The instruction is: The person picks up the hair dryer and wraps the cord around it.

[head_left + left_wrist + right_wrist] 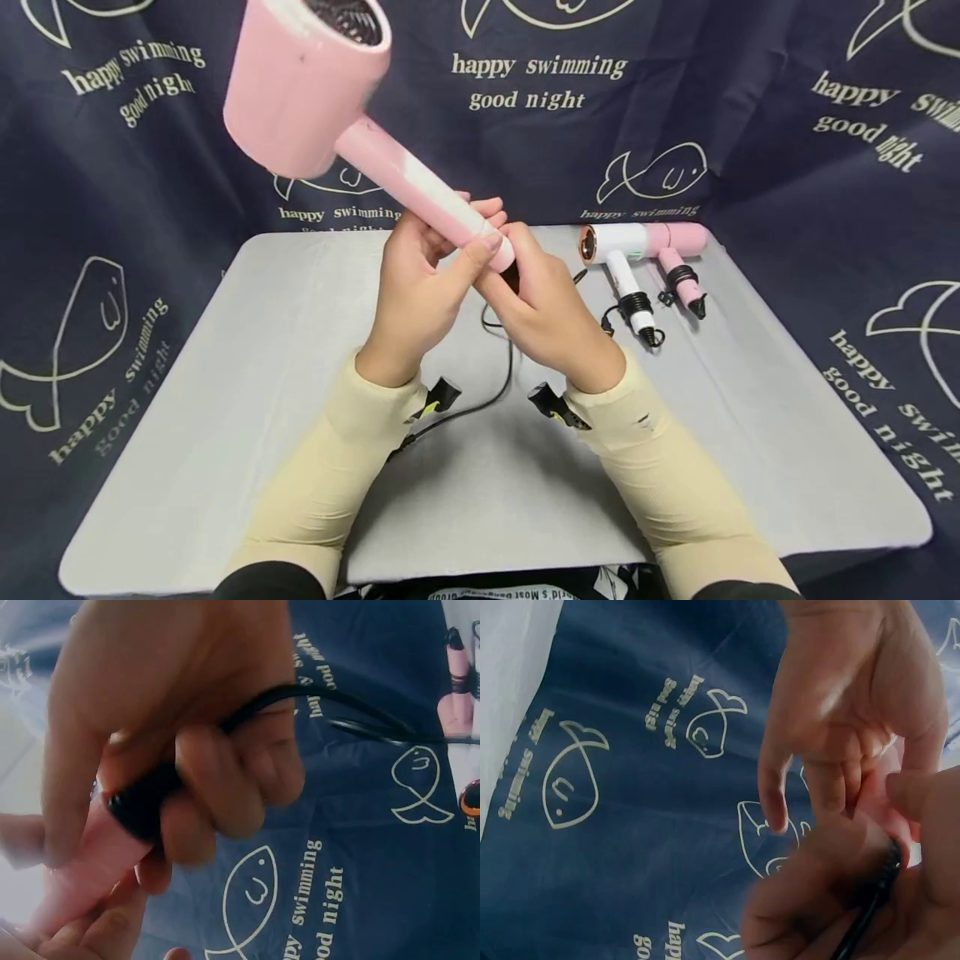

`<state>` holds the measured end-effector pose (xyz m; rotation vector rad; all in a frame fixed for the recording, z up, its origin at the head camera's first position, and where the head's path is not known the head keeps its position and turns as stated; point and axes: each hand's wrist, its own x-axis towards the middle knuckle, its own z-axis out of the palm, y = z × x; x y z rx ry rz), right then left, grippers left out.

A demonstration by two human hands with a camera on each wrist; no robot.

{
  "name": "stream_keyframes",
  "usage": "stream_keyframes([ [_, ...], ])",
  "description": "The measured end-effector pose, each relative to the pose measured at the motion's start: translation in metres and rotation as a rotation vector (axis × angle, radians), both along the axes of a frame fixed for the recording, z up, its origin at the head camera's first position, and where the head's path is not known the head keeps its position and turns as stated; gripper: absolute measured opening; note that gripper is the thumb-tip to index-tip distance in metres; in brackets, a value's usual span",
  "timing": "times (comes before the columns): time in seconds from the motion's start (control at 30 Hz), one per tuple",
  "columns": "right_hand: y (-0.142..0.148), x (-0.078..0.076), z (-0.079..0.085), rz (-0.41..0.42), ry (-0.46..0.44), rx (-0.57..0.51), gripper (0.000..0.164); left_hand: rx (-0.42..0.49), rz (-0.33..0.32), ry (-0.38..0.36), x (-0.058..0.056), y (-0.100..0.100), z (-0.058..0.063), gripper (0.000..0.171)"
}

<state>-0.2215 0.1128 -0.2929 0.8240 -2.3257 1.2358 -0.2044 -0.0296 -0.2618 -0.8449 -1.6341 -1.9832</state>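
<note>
A pink hair dryer [300,96] is held up above the table, its wide head at the upper left and its handle slanting down to the right. My left hand [408,287] holds the lower handle, thumb laid along its near side and fingers behind. At the handle's end, my right hand [543,300] grips the black cord base, and its curled fingers [217,787] show in the left wrist view. The black cord [307,691] runs out from this hand. In the right wrist view, the left hand's fingers [829,769] reach around the pink handle.
On the right side of the grey-white table [195,400] lie a white hair dryer [621,260] and a smaller pink one [678,258], cords wound around their handles. A loose black cord [498,400] curves across the table beneath my hands. Dark blue printed cloth [525,158] surrounds the table.
</note>
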Motion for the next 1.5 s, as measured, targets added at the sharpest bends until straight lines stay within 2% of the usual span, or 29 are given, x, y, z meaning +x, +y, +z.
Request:
stream_keyframes([
  [0.07,0.001,0.002,-0.001,-0.019,0.023,-0.001,0.023,-0.062,0.053,-0.007,0.004,-0.002,0.003,0.036],
  [0.17,0.003,0.004,0.001,-0.019,0.07,0.004,0.026,-0.25,0.187,-0.022,0.014,-0.009,0.011,0.034],
  [0.23,0.006,0.005,0.005,-0.024,0.1,0.006,0.026,-0.394,0.3,0.004,0.02,-0.018,0.016,0.032],
  [0.3,0.01,0.006,0.009,-0.023,0.126,0.006,0.025,-0.479,0.417,0.065,0.027,-0.029,0.022,0.025],
  [0.37,0.016,0.007,0.013,-0.03,0.148,0.031,0.025,-0.447,0.519,0.186,0.033,-0.041,0.028,0.019],
  [0.43,0.021,0.007,0.016,-0.033,0.165,0.068,0.024,-0.335,0.64,0.299,0.036,-0.052,0.034,0.018],
  [0.5,0.027,0.007,0.018,-0.039,0.183,0.116,0.023,-0.217,0.766,0.388,0.036,-0.061,0.04,0.026],
  [0.57,0.032,0.006,0.02,-0.026,0.202,0.152,0.022,-0.149,0.86,0.396,0.035,-0.069,0.044,0.04],
  [0.6,0.034,0.006,0.021,-0.01,0.21,0.166,0.022,-0.144,0.877,0.377,0.034,-0.073,0.044,0.049],
  [0.67,0.038,0.005,0.021,0.02,0.228,0.196,0.02,-0.171,0.837,0.305,0.032,-0.08,0.043,0.066],
  [0.73,0.04,0.005,0.022,0.057,0.235,0.218,0.018,-0.212,0.75,0.179,0.031,-0.086,0.04,0.079],
  [0.8,0.042,0.006,0.023,0.084,0.245,0.238,0.017,-0.223,0.679,0.094,0.027,-0.089,0.038,0.081],
  [0.87,0.042,0.009,0.026,0.102,0.245,0.235,0.017,-0.204,0.654,0.042,0.024,-0.091,0.038,0.078],
  [0.97,0.041,0.017,0.034,0.125,0.244,0.188,0.015,-0.142,0.628,0.075,0.019,-0.093,0.038,0.073],
  [1.1,0.038,0.03,0.046,0.162,0.218,0.064,0.015,-0.007,0.551,0.179,0.016,-0.092,0.039,0.07],
  [1.2,0.038,0.035,0.051,0.166,0.2,-0.018,0.025,0.08,0.538,0.263,0.016,-0.091,0.041,0.067],
  [1.27,0.039,0.035,0.053,0.155,0.191,-0.052,0.035,0.134,0.546,0.287,0.016,-0.092,0.043,0.065],
  [1.37,0.041,0.033,0.053,0.137,0.155,-0.089,0.04,0.197,0.564,0.295,0.018,-0.094,0.045,0.063],
  [1.5,0.041,0.025,0.049,0.095,0.086,-0.135,0.031,0.288,0.573,0.252,0.02,-0.097,0.047,0.061],
])
